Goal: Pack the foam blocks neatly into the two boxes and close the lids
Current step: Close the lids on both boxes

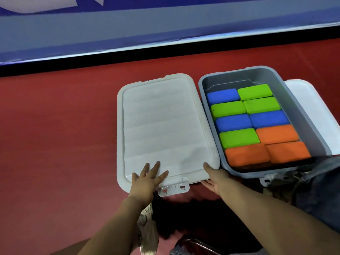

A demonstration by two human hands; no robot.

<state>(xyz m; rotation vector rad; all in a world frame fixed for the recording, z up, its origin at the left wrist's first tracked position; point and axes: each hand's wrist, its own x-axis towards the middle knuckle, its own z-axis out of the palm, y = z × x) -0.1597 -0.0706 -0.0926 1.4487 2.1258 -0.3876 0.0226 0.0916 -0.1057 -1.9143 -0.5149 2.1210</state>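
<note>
On the red floor the left box [121,140] is covered by its white lid [161,122], with a white latch [173,187] at the near end. My left hand [149,178] lies flat on the lid's near edge, fingers spread. My right hand [214,177] grips the lid's near right corner, thumb on top and fingers under the rim. To the right stands the open grey box [301,118], filled with foam blocks in two rows: blue [222,96], green [254,92] and orange [246,154]. Its white lid [312,111] lies behind its right side.
A blue padded wall [165,30] with a black base strip runs along the far side of the red floor [55,126]. My shoe [147,223] and knee [322,190] are at the bottom, close to the boxes.
</note>
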